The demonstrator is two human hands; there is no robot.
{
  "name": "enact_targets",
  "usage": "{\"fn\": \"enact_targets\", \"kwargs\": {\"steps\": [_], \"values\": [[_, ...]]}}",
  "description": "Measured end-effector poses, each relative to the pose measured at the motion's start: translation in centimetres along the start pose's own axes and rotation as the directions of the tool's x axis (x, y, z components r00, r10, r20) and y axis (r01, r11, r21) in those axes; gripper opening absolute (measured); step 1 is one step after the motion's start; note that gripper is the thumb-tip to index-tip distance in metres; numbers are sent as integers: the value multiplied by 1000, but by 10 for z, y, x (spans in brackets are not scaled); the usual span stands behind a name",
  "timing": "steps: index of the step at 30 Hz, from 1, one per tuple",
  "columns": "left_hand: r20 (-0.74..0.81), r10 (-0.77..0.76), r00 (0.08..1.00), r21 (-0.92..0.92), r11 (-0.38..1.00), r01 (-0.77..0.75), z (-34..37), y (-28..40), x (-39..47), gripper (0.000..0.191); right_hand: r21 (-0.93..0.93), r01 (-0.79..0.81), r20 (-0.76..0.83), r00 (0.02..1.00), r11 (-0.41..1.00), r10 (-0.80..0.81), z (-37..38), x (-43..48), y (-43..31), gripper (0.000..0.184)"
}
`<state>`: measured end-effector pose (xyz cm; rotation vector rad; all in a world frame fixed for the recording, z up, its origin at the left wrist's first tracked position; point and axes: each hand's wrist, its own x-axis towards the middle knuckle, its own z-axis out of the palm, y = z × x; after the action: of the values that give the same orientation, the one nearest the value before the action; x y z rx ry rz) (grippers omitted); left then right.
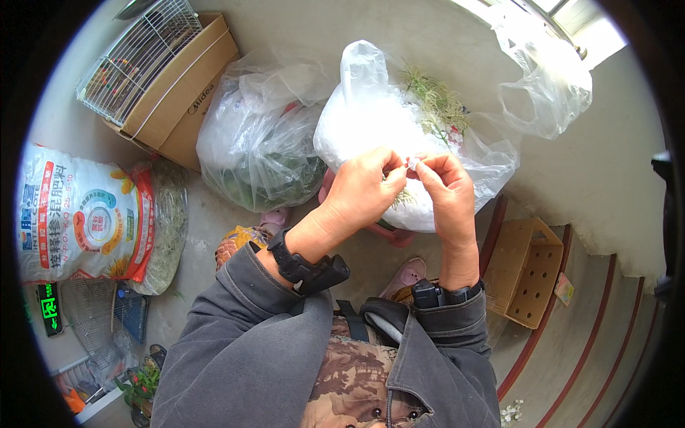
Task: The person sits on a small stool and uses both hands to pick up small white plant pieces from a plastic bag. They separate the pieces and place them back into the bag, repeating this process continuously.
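Note:
My left hand (361,190) and my right hand (448,182) meet at the fingertips above a white plastic bag (342,125). Thumb and forefinger of each hand pinch a small whitish piece (412,162), too small to name surely. The bag is open and heaped with bright white pieces, overexposed in places. Thin-leaved green sprigs (431,99), seemingly artificial, lie on its far right side. Below my left fingers another bit of green sprig (402,198) shows, partly hidden by the hand. Part of a pink plastic stool (393,236) appears under the bag.
Left of the bag stands a clear bag of greenery (262,155), beside a cardboard box (184,96) and wire rack (142,59). A fertilizer sack (85,214) is at far left. Stairs (578,321) rise on the right, with a holed cardboard box (522,273) on them.

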<state>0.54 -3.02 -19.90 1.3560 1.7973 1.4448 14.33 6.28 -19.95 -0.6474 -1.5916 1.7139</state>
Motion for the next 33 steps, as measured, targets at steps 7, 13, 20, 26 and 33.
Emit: {"fn": "enact_targets", "kwargs": {"steps": [7,13,20,26,33], "values": [[10,31,999,28,999,-31,0,-3,1,16,-198,41,99,995,979,-22,0,-4,-5,10],[-24,106,994,21,994,-105,2,0,1,11,-315,95,-10,995,944,-103,2,-3,-3,9],[-25,96,995,42,995,-95,2,1,0,10,-487,239,11,963,840,-268,1,-3,0,8],[-30,65,997,8,998,-65,2,0,0,9,-700,358,42,885,618,-465,-4,5,-1,12],[-26,103,994,1,995,-103,3,0,1,10,-594,414,118,893,690,-434,2,-1,-7,8]]}}
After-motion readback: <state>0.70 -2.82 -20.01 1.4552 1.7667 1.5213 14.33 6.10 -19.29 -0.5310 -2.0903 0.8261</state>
